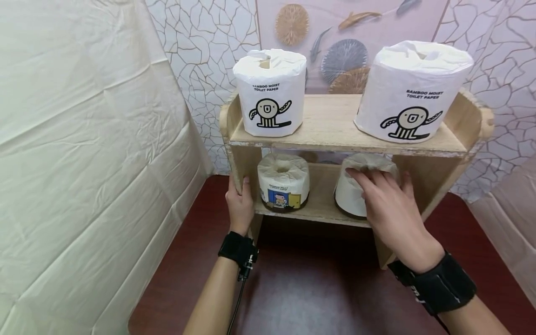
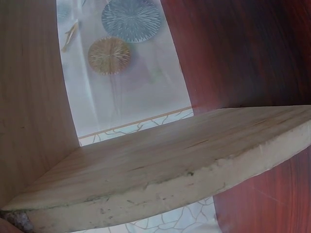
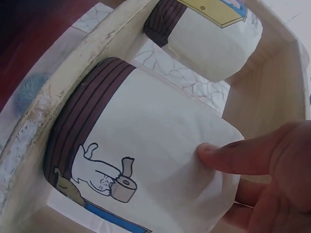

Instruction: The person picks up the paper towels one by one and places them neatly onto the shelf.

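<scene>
A two-tier wooden shelf stands in front of me. My left hand grips its left side panel, thumb on the inner face. In the left wrist view only a bit of that hand shows at the bottom left corner, beside the shelf's side board. My right hand holds a wrapped toilet roll on the right of the lower tier. In the right wrist view the thumb presses the roll's wrapper, printed with a white cat and a brown band; fingers curl round the other side.
Another wrapped toilet roll sits at the lower tier's left. Two larger white rolls stand above: a left one and a right one. The shelf stands on a dark red table, with pale cloth at left.
</scene>
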The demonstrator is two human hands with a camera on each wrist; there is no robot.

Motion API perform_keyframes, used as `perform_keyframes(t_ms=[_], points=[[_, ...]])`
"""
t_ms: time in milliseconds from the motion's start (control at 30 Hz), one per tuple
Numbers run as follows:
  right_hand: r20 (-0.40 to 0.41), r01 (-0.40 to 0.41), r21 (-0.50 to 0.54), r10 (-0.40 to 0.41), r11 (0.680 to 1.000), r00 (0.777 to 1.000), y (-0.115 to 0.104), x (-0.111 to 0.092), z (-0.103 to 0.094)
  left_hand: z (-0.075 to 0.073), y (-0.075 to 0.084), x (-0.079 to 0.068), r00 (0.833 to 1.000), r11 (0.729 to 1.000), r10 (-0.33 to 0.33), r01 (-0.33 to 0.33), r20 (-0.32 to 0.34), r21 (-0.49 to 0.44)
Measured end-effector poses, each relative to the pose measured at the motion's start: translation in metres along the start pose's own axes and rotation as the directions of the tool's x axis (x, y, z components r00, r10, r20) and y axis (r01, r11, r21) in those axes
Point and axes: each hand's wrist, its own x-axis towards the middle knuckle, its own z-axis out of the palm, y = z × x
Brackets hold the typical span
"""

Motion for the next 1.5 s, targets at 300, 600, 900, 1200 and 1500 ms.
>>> perform_keyframes(t_ms=[300,600,900,1200,1500], points=[[0.062,-0.052,0.027,0.05,0.998,0.997,0.009,0.002,0.01,0.002,0.002,0.0,0.999,0.999,-0.032,0.032,-0.022,0.012],[-0.05,-0.023,-0.003,0.023,1.0,0.998,-0.003,0.012,0.015,-0.001,0.013,0.0,0.999,1.0,-0.027,0.027,-0.019,-0.001],[-0.206,-0.101,-0.169,0.065,0.98,0.976,-0.017,0.037,0.028,-0.005,-0.006,0.0,1.0,1.0,0.017,-0.017,0.001,0.004],[-0.266,-0.146,-0.255,0.075,0.956,0.961,-0.015,0.048,0.042,-0.002,-0.002,-0.001,1.0,1.0,0.014,-0.014,0.013,0.005],[-0.351,-0.187,-0.359,0.053,0.915,0.935,-0.011,0.056,0.049,-0.001,0.0,-0.001,1.0,1.0,0.002,-0.002,0.019,-0.003]])
